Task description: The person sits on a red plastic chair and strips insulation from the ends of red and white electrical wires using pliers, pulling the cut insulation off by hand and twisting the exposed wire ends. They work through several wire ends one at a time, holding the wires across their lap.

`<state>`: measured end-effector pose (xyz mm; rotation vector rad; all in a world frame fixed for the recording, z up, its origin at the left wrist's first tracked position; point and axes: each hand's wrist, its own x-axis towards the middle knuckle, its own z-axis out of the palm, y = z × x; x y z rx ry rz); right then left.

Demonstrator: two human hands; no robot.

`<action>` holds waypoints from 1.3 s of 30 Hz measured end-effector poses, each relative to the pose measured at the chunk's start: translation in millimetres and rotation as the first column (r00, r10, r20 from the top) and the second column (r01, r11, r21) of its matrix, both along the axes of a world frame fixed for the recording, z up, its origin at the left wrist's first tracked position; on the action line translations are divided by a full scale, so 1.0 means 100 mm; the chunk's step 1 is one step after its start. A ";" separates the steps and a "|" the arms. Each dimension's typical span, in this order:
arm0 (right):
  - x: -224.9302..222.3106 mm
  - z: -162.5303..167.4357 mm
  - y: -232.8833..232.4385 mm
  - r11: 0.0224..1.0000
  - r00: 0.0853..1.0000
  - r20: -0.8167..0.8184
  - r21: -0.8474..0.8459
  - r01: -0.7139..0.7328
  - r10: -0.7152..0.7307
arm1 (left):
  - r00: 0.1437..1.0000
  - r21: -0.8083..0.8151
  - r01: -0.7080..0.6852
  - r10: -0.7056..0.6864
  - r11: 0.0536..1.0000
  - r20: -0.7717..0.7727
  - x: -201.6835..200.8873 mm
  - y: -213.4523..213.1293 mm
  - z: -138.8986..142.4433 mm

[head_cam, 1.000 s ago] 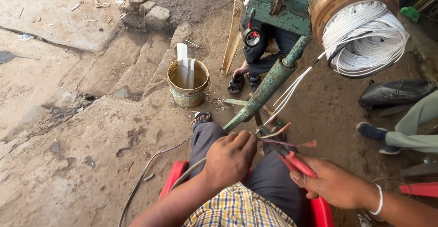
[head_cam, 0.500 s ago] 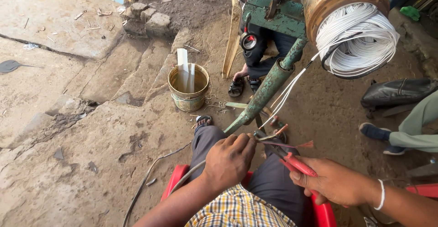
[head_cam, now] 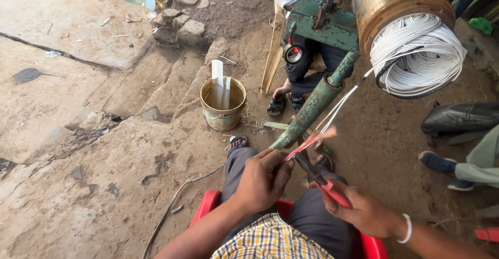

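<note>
Centre frame: left hand fingers pinch a thin, springy wire; right hand grips pliers (light, best held near the end).

**Q:** What do you wear on your upper body?

**A:** A checked shirt in yellow, white and dark blue, seen at the lower edge of the head view. Both forearms are bare, so the sleeves end above what shows.

**Q:** And on your wrists and hands?

**A:** Your right hand has a thin white bangle around the wrist. Your left hand carries no ring, band or glove.

**Q:** What covers your legs and feet?

**A:** Dark grey trousers over both thighs. Beyond the left knee, a dark strapped sandal shows on your foot.
</note>
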<state>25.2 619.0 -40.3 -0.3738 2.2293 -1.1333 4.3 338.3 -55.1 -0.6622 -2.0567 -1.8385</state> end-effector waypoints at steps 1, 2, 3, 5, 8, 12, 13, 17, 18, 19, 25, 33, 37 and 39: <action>0.00 -0.08 0.01 0.998 0.998 -0.049 -0.050 -0.027 0.025 | 0.999 0.008 0.000 -0.001 1.000 0.041 0.00 0.00 -0.01; 0.01 -0.19 -0.02 0.993 0.996 -0.085 -0.116 -0.012 0.002 | 0.997 0.016 0.001 -0.003 1.000 0.082 -0.01 0.01 -0.02; 0.01 -0.31 -0.06 0.983 0.993 -0.119 -0.182 0.001 -0.023 | 0.993 0.023 0.003 -0.005 1.000 0.122 -0.02 0.02 -0.04; -0.04 -0.47 -0.06 0.962 0.992 -0.118 -0.273 0.006 -0.040 | 0.984 0.119 0.036 -0.056 0.992 0.168 -0.02 0.06 -0.11; -0.13 -0.69 -0.12 0.951 0.989 -0.147 -0.308 -0.023 -0.023 | 0.955 0.245 0.115 -0.175 0.963 0.240 -0.03 0.10 -0.20; -0.24 -0.90 -0.29 0.933 0.938 -0.345 -0.347 -0.095 -0.032 | 0.863 0.425 0.175 -0.347 0.888 0.368 -0.07 0.12 -0.26; -0.28 -0.92 -0.33 0.918 0.937 -0.348 -0.381 -0.111 -0.031 | 0.855 0.434 0.173 -0.354 0.884 0.379 -0.09 0.12 -0.26; -0.39 -0.93 -0.43 0.923 0.916 -0.399 -0.364 -0.124 -0.035 | 0.904 0.398 0.158 -0.294 0.904 0.309 -0.14 0.08 -0.28; -0.40 -0.91 -0.44 0.931 0.927 -0.375 -0.347 -0.115 -0.025 | 0.929 0.373 0.149 -0.258 0.916 0.263 -0.14 0.06 -0.27; -0.40 -0.88 -0.46 0.938 0.937 -0.349 -0.330 -0.107 -0.016 | 0.951 0.300 0.091 -0.172 0.950 0.256 -0.14 0.05 -0.27; -0.22 -0.61 -0.40 0.934 0.994 -0.066 -0.353 0.062 -0.091 | 0.987 0.025 -0.134 0.131 0.991 0.091 -0.15 0.01 -0.07; -0.13 -0.56 -0.32 0.954 0.991 -0.103 -0.296 0.054 -0.088 | 0.986 0.002 -0.107 0.106 0.994 0.131 -0.06 0.03 0.06; -0.13 -0.57 -0.32 0.981 0.982 -0.156 -0.182 0.074 -0.103 | 0.992 -0.015 -0.104 0.105 0.994 0.068 -0.08 0.00 0.02; -0.14 -0.58 -0.33 0.958 0.988 -0.131 -0.285 0.038 -0.079 | 0.983 0.044 -0.055 0.047 0.997 0.176 -0.07 0.00 -0.01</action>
